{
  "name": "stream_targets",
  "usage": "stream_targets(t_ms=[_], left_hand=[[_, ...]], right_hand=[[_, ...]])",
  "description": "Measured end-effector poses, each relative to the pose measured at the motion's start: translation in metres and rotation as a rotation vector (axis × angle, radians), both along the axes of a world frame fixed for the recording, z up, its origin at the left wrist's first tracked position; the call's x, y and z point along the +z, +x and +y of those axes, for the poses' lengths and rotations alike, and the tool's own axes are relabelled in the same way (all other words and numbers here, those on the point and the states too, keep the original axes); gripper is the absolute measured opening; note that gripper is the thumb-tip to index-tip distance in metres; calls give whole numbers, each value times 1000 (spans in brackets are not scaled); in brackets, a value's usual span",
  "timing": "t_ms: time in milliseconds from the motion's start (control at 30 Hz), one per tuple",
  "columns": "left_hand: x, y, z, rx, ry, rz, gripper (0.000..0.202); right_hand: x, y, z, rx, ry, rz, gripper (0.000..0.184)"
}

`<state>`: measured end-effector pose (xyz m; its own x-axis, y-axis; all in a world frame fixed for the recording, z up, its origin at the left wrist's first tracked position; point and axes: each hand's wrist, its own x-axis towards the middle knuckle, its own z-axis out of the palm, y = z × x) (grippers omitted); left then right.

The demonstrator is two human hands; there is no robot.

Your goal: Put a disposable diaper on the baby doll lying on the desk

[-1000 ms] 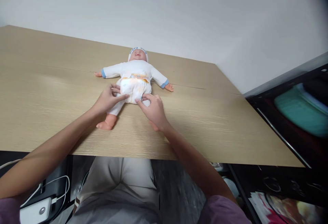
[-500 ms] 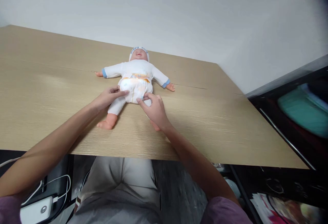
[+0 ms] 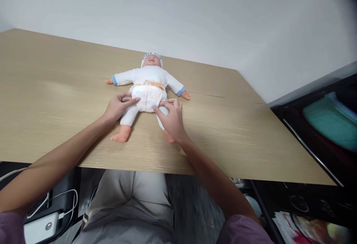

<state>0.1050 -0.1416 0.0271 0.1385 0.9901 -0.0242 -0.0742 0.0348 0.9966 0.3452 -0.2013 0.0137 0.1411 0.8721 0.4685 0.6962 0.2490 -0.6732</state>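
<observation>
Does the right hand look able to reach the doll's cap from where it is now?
Probably yes. The right hand rests at the diaper of the doll, and the cap lies just beyond along the body. Nothing stands between them on the table.

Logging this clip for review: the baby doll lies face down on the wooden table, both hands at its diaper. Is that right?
No. The head view shows the baby doll lying face up, on its back, on the wooden table. The left hand and right hand are both at its diaper, as stated.
</observation>
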Motion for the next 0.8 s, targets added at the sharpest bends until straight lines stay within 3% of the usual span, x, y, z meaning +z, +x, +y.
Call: stream_targets(t_ms=[200,300,367,467,533,600,667,800], left_hand=[[-10,-4,0,100,179,82,70],[-20,-15,12,93,252,125,61],[-25,-24,30,140,310,205,49],[-27,-34,65,331,494,491,38],[-24,-36,90,398,647,715,44],[-21,-33,111,362,732,889,58],[-19,-30,128,290,719,1014,67],[-19,-24,142,209,591,1166,66]], right_hand=[[4,12,-11,110,-38,17,26],[-1,27,-12,121,-17,54,39],[-8,43,-1,50,44,22,42],[-17,72,34,-90,159,-192,41],[-22,88,68,-114,160,-341,49],[-26,100,102,-106,138,-414,60],[-30,106,132,-105,109,-427,67],[-39,106,159,-113,27,-451,55]])
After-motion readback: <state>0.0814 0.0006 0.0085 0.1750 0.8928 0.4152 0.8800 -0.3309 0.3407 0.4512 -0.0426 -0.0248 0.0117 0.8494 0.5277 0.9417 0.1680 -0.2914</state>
